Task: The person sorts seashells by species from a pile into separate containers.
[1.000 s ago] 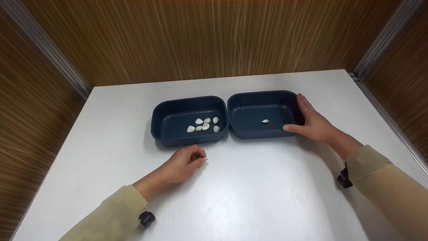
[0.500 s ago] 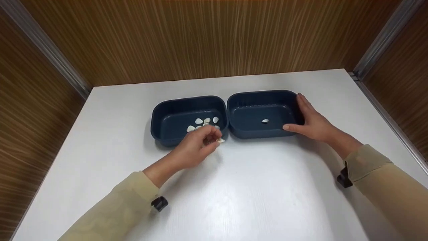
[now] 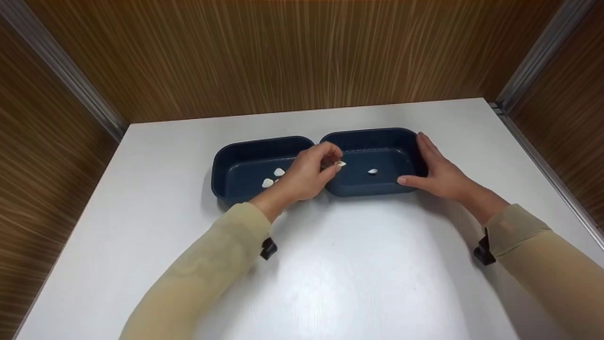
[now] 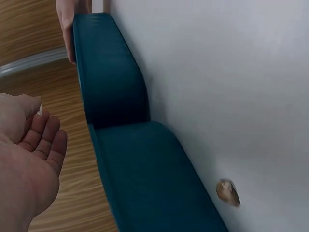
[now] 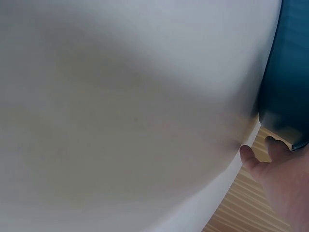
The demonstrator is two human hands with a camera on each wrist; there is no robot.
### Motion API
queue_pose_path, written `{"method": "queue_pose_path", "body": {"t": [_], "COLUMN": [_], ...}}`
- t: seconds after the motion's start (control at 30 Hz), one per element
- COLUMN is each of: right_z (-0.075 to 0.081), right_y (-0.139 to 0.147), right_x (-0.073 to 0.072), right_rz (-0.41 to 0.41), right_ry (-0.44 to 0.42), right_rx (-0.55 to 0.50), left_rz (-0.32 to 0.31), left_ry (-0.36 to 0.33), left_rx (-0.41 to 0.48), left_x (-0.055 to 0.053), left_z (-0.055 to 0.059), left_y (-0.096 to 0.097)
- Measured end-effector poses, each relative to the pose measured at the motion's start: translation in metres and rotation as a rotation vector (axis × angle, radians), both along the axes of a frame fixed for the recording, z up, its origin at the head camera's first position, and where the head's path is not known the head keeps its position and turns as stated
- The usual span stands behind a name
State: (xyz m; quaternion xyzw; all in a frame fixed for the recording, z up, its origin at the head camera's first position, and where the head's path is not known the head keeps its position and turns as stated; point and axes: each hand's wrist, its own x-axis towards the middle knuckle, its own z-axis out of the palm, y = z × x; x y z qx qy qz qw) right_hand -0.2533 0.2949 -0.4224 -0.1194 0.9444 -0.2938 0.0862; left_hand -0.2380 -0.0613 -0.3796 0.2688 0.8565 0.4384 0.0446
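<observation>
My left hand pinches a small pale seashell between thumb and fingertips, above the left end of the right dark blue container. Inside that container lies a single shell. My right hand rests against its right end, thumb at the front wall and straight fingers along the side. The left dark blue container holds white shells, some hidden behind my left hand and forearm. In the left wrist view a brown-and-white shell lies on the table beside the left container.
Both containers stand side by side on a white table. A wood-grain panel rises behind it, with similar panels at left and right. Black wrist devices sit at both cuffs.
My left hand has moved right and away from me, carrying the shell from in front of the left container to above the right one. My right hand has stayed in place.
</observation>
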Motion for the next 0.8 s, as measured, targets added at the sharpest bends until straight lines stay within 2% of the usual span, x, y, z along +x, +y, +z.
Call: {"method": "queue_pose_path", "body": {"t": [0.17,0.37,0.6,0.8], "right_z": [0.000,0.000,0.000,0.000], "right_y": [-0.001,-0.001,0.000,0.000], "right_x": [0.000,-0.001,0.000,0.000], "right_rz": [-0.002,0.001,-0.005,-0.010], "right_ry": [-0.006,-0.003,-0.004,-0.008], "right_rx": [0.008,0.010,0.005,-0.003], "left_rz": [0.035,0.064,0.079,0.067], "left_ry": [-0.007,-0.016,-0.018,0.013], "left_rx": [0.008,0.008,0.029,0.019], "left_x": [-0.013,-0.023,-0.027,-0.027], "left_z": [-0.007,-0.015,-0.018,-0.018], "left_y": [0.018,0.029,0.042,0.049]}}
